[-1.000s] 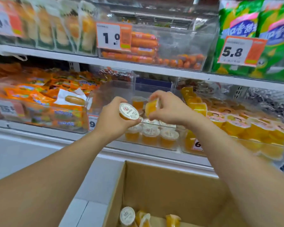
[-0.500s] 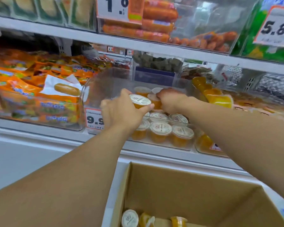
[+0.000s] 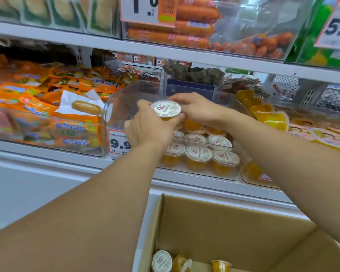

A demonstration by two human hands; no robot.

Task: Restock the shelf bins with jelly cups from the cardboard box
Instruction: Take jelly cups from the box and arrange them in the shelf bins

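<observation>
Together both hands (image 3: 151, 126) reach over the bin (image 3: 126, 99), left gripping a jelly cup (image 3: 166, 109).

One head-worn view, close in front of the shelf, facing forward and down.

The wide-angle camera looks at the clear shelf bin (image 3: 126, 99) from just above and in front of it; the cardboard box (image 3: 214, 228) lies below the bin at the frame's bottom, another shelf level runs above it, and both forearms enter from the lower corners.

A shop: price tags (image 3: 147, 10) front shelves (image 3: 67, 39) of packaged snacks (image 3: 71, 132).
</observation>
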